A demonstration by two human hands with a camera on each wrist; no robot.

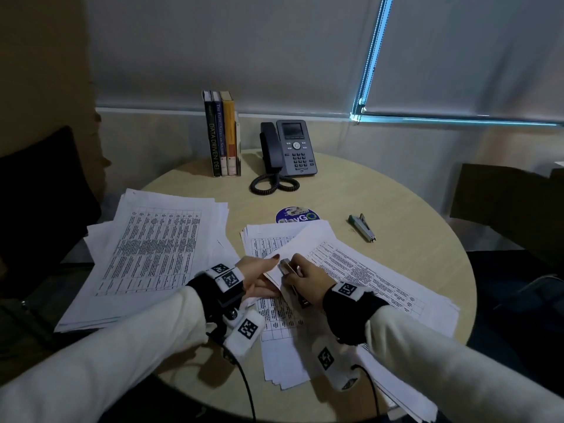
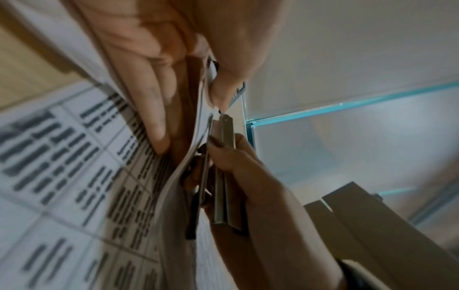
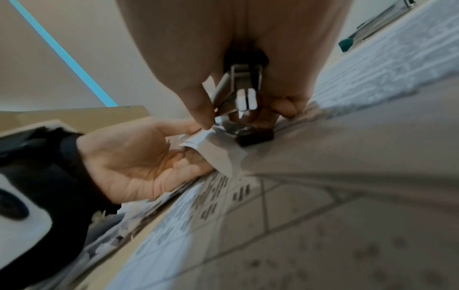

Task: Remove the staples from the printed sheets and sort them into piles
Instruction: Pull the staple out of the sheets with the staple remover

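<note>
While both hands meet at one paper corner, the scene reads:
Left hand (image 1: pixel 256 274): thumb and fingers pinch the lifted corner of the stapled sheets (image 1: pixel 351 270), thumb on top, fingers beneath.
Right hand (image 1: pixel 308 277): fingers curled round a metal staple remover (image 1: pixel 286 266), its tip set at that same corner, touching the paper.
Stapled sheets: lying on the near right of the round worktop (image 1: pixel 396 209), over a spread of printed pages.
Left pile (image 1: pixel 152 251): loose printed sheets, fanned, partly overhanging the worktop's edge.
Stapler (image 1: pixel 362 227): well apart, far right.
Phone (image 1: pixel 290 149), books (image 1: pixel 222 134): at the back.
</note>
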